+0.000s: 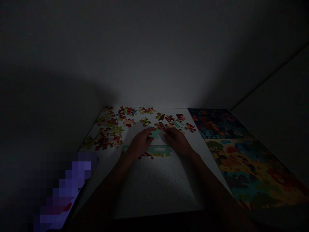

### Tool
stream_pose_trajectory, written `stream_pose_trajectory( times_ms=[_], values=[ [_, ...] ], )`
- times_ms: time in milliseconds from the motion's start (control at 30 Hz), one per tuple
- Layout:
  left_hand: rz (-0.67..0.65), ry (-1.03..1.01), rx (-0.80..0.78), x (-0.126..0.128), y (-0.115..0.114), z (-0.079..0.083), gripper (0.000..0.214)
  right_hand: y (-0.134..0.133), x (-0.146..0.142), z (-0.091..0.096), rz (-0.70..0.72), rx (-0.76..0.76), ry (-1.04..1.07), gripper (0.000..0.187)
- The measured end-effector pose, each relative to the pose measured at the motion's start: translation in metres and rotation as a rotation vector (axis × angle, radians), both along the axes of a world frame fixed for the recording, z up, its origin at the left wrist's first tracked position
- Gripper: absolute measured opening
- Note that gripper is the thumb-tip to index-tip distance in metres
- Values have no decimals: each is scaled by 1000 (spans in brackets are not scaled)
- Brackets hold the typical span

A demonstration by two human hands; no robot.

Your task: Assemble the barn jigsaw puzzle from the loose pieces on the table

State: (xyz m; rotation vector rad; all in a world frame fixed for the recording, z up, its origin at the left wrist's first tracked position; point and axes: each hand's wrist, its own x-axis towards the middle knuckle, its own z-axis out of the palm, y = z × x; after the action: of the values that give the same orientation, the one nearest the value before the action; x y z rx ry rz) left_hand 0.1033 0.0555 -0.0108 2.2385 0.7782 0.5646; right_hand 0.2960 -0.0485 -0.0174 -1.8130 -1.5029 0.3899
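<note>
My left hand (pixel 141 141) grips the left edge of a pale green jigsaw puzzle piece (pixel 155 134) between thumb and fingers. Close on its right, the fingers of my right hand (pixel 178 141) are pinched together on another puzzle piece (pixel 162 132), pale and mostly hidden by the fingers. Just below both hands lies a joined strip of puzzle pieces (pixel 159 150), green with a white cloud and some red along its lower edge. The wrist of my left hand covers part of its left end. The whole scene is dim.
Many loose puzzle pieces (pixel 109 130) crowd the white table's (pixel 154 187) left side, with several more (pixel 180 119) beyond my right hand. Two colourful pictures, a dark one (pixel 217 124) and a yellow one (pixel 251 170), lie at the right. A pale wall (pixel 154 64) rises behind the table.
</note>
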Motion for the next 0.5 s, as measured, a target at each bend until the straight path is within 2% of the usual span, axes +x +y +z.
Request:
stream_pose_trajectory(
  times_ms=[167,500],
  values=[
    [-32,-44,-73,3,-7,4,44,-1,-3,3,-24,1,114,36],
    [-105,-99,-114,4,-13,4,43,-1,-10,12,54,-3,255,39]
  ],
)
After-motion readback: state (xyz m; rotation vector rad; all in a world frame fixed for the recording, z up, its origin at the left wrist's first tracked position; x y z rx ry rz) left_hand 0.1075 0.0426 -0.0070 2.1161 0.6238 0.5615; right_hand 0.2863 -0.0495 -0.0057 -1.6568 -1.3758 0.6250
